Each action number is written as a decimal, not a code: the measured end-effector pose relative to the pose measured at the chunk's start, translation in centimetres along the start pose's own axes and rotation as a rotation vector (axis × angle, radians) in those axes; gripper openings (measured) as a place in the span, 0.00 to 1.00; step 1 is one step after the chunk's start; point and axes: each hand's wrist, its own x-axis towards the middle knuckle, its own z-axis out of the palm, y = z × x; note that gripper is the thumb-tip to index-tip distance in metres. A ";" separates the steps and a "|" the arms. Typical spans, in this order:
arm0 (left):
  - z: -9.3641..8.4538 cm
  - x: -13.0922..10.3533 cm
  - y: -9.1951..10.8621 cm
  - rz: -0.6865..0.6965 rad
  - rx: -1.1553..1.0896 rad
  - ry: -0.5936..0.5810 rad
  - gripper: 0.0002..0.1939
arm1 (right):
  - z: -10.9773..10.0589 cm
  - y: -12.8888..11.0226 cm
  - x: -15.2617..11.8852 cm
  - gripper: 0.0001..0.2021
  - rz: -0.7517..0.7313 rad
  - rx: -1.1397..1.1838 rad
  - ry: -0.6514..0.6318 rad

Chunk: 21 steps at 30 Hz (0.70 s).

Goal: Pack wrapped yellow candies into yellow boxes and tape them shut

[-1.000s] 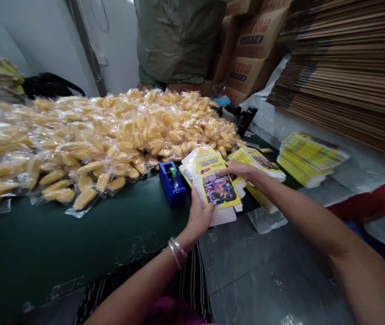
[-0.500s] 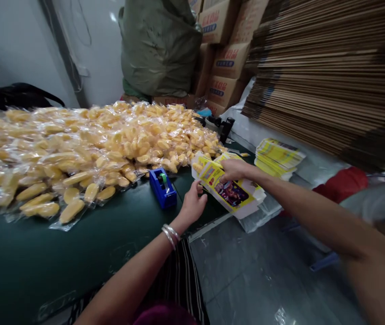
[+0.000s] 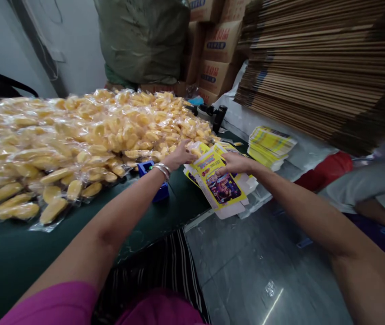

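Note:
My right hand grips a flat-looking yellow printed carton, with its thumb across the printed face. White flaps stick out at the carton's near end, and it is tilted over the table edge. At the carton's far left end, my left hand has its fingers bent together; what they hold, if anything, is too blurred to name. More yellow cartons show under and behind the held one. Partly covered by my left wrist is a blue tape dispenser. A large heap of yellow pieces in clear wrappers lies left of my hands.
A stack of yellow cartons lies beyond my right forearm on the dark green table. Behind are a black cylindrical object, a big green sack, brown boxes and stacked flat cardboard. Another person's sleeve is at right.
My left hand has moved forward, from the near side of the carton to its far left end, and now covers part of the tape dispenser. The carton's printed face has turned more towards me.

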 end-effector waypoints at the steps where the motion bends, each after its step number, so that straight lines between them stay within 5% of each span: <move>1: -0.2 0.1 0.0 -0.018 -0.023 -0.006 0.18 | 0.0 -0.1 -0.1 0.18 -0.001 -0.001 -0.002; 4: -0.4 0.0 -0.2 -0.077 -0.040 0.001 0.06 | 0.1 -0.9 0.2 0.19 0.031 -0.059 -0.003; 7: -1.9 -0.3 -0.6 -0.124 0.017 0.024 0.08 | 0.5 -1.8 0.8 0.20 0.080 -0.140 -0.002; 10: -7.0 -0.6 -1.2 -0.125 0.133 0.103 0.04 | 1.0 -2.6 1.0 0.20 0.112 -0.212 -0.003; 13: -13.6 -0.9 -1.8 -0.100 0.291 0.257 0.22 | 1.7 -3.5 0.4 0.21 0.133 -0.275 0.013; 15: -16.0 -1.2 -1.8 -0.033 0.406 0.328 0.32 | 2.4 -4.5 -0.1 0.21 0.134 -0.305 0.032; 18: -14.4 -1.8 -1.2 0.121 0.491 0.289 0.33 | 3.4 -6.1 -0.7 0.23 0.135 -0.326 0.060; 21: -8.6 -2.6 -0.4 0.405 0.512 -0.079 0.37 | 4.4 -7.3 -0.7 0.25 0.150 -0.328 0.077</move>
